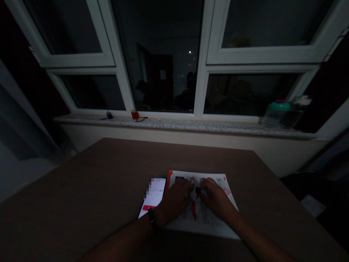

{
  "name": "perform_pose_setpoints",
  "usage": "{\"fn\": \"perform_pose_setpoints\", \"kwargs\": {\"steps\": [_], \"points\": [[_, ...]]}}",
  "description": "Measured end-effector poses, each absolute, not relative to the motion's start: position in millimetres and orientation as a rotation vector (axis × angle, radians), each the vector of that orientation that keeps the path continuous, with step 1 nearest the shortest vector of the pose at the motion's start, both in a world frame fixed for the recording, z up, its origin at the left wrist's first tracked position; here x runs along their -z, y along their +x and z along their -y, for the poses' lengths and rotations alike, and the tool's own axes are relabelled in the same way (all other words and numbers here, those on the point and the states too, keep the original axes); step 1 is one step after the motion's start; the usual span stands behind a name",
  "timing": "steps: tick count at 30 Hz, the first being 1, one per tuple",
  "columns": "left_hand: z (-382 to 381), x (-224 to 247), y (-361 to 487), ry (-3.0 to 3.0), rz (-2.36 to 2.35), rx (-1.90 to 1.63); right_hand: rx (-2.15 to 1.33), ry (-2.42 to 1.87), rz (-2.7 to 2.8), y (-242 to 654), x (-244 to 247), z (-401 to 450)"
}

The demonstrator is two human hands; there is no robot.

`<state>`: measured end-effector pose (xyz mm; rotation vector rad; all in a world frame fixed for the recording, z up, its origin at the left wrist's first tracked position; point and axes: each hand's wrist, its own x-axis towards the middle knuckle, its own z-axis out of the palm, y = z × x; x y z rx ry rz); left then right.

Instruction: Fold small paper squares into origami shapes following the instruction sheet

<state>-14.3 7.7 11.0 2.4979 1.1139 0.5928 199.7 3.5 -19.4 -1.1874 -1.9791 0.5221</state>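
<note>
A printed booklet (218, 218) with an orange-red left edge lies on the brown table. Over its left half, my left hand (177, 194) is closed, fingers curled toward the middle; what they hold is too dark to make out. My right hand (216, 198) pinches a small black object (197, 190) between thumb and fingers, close to the left fingertips. A red strip (193, 211) shows on the page below the hands, and a smaller red bit (193, 179) shows above them. A dark band circles my left wrist.
A phone (154, 196) with a lit screen lies left of the booklet, beside my left forearm. Beyond the table (131, 160), a speckled windowsill (174, 124) carries a red jar (135, 114), a small dark bottle (109, 115) and a green-lidded container (276, 112).
</note>
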Motion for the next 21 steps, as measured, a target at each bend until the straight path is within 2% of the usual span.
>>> {"fn": "perform_pose_setpoints", "kwargs": {"steps": [6, 14, 21], "points": [[-10, -8, -15, 2.521, -1.057, -0.581, -0.486, -1.138, 2.101, 200, 19, -4], [-12, -16, -13, 2.732, -1.031, -0.424, -0.22, -1.127, 2.449, 201, 12, -1], [-15, -3, -12, 2.874, -0.945, -0.434, -0.072, -1.109, 2.619, 206, 13, 0]]}}
